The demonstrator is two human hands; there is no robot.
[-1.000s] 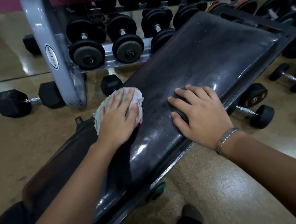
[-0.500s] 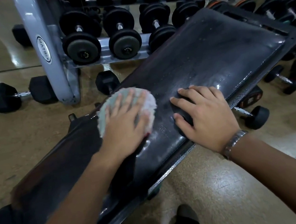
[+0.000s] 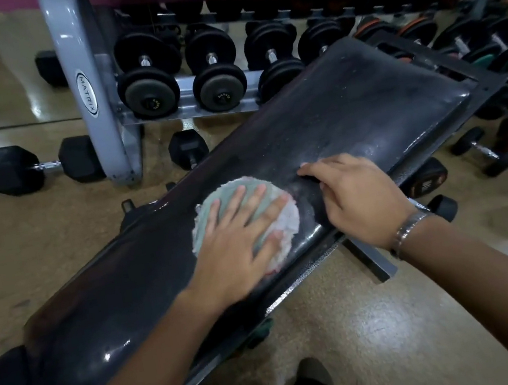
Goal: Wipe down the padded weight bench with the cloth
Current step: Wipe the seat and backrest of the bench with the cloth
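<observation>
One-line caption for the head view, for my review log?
Left hand presses a pale cloth flat on the black padded bench, right hand resting on the pad beside it, dumbbell rack behind.

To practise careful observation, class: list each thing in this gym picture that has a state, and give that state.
bench pad, glossy, speckled in the middle.
cloth, spread flat on the bench pad.
left hand, flat, fingers spread, pressing the cloth.
right hand, on the bench pad beside the cloth, fingers bent; grip unclear.
hex dumbbell, lying on the floor.
</observation>
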